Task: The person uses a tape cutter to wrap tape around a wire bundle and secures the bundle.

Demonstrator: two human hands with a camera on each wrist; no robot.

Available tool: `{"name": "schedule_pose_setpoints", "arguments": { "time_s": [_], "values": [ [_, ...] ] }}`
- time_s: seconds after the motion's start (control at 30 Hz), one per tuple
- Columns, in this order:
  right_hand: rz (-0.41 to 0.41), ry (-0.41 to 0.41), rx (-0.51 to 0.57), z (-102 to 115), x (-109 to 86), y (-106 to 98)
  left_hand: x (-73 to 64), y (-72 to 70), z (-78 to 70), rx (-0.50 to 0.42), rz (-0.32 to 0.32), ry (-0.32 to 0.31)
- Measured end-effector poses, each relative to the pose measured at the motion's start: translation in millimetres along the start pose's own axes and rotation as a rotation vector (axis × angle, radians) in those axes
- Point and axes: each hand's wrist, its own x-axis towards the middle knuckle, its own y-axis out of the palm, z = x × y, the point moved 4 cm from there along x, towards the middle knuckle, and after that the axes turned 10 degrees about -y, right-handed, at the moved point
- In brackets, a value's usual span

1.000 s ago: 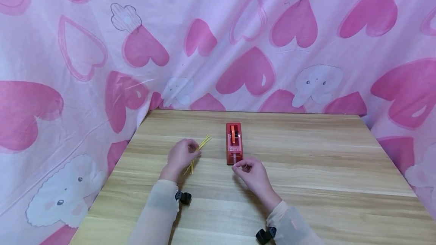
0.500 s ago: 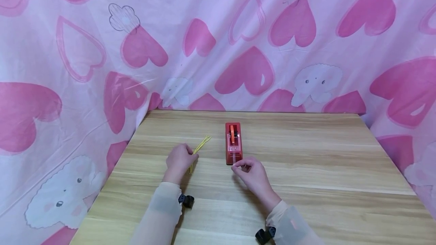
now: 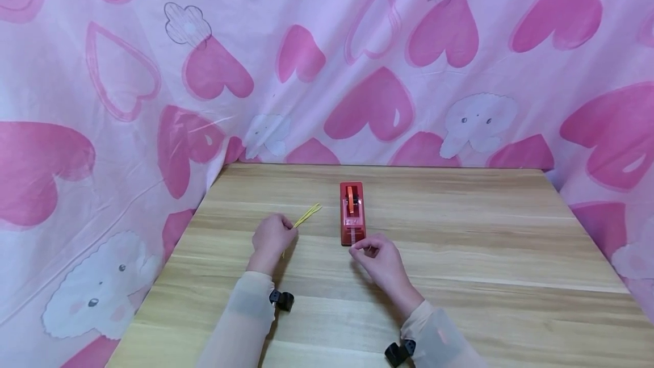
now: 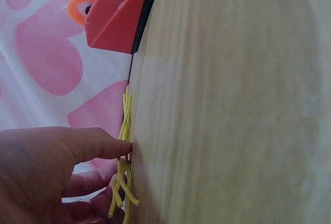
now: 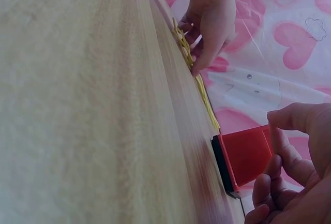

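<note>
Thumb and fingers of my left hand (image 3: 273, 240) pinch a small bundle of thin yellow cords (image 3: 308, 214) low over the tabletop. In the left wrist view, several loose ends of the yellow cords (image 4: 126, 115) stick out on both sides of the thumb. To the right stands a red tape dispenser (image 3: 344, 209) with an orange-cored roll (image 3: 350, 200). A strip of clear tape (image 3: 352, 235) runs to its front end. There my right hand (image 3: 379, 260) pinches the tape end between thumb and forefinger, the other fingers curled, as the right wrist view shows.
The wood-grain table (image 3: 460, 231) carries the dispenser near its middle. A pink heart-patterned cloth (image 3: 368, 101) hangs along the back and both sides. Each wrist wears a small black camera, such as the left one (image 3: 282, 300).
My left thumb and fingers have closed together on the yellow cords, and the bundle's far end has shifted slightly right. The right hand holds its place at the dispenser's front.
</note>
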Motion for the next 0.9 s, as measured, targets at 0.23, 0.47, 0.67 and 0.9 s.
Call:
{"name": "schedule_pose_setpoints", "arguments": {
  "time_s": [0.23,0.47,0.67,0.9],
  "values": [
    [0.002,0.005,-0.003,1.0,0.9,0.0,1.6,0.1,2.0,-0.05,0.0,0.018],
    [0.002,0.002,-0.001,0.7,1.1,0.5,2.9,0.4,5.2,-0.085,0.01,0.024],
    [0.004,0.004,0.001,-0.8,1.3,1.5,2.3,0.0,4.3,-0.117,0.023,0.065],
    [-0.002,-0.003,0.003,-2.2,0.9,1.4,3.8,3.6,3.6,-0.148,0.065,0.133]
  ]
}}
